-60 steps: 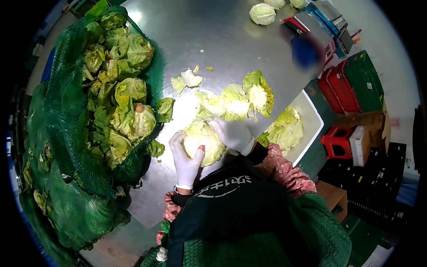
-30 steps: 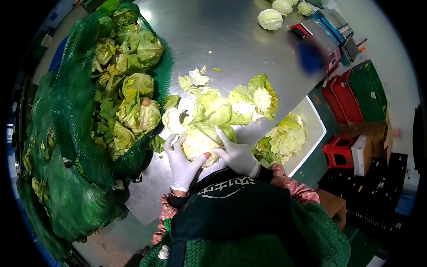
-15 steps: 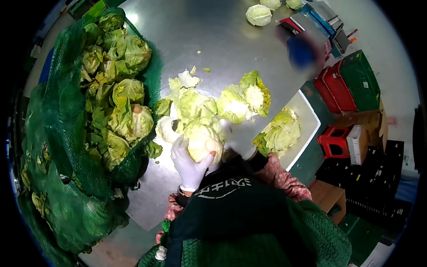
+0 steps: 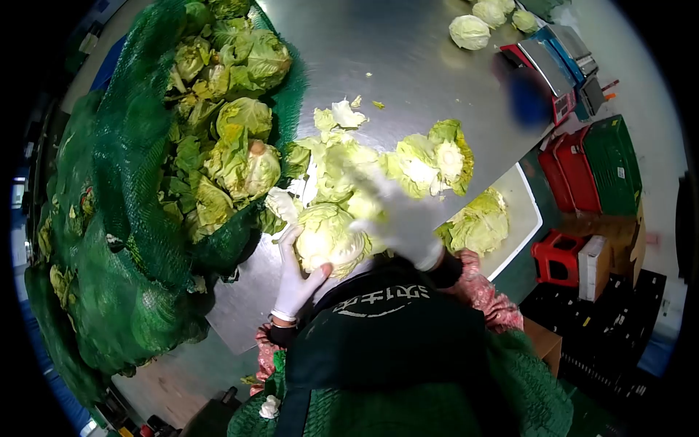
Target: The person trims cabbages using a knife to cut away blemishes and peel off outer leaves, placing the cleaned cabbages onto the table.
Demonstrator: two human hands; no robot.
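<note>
On the table (image 4: 408, 80), cupping a cabbage (image 4: 329, 234) in curled left hand (image 4: 293, 280). Apparently over leaves (image 4: 336, 175) with blurred right hand (image 4: 413, 224); cannot tell its opening or hold.

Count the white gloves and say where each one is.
2: the left glove, holding the cabbage, and the right glove, blurred, to the cabbage's right. Any others may be hidden.

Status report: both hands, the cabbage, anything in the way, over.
Left hand gripping the cabbage. Right hand blurred beside it, grip unclear. Loose leaves crowd the table just beyond.
</note>
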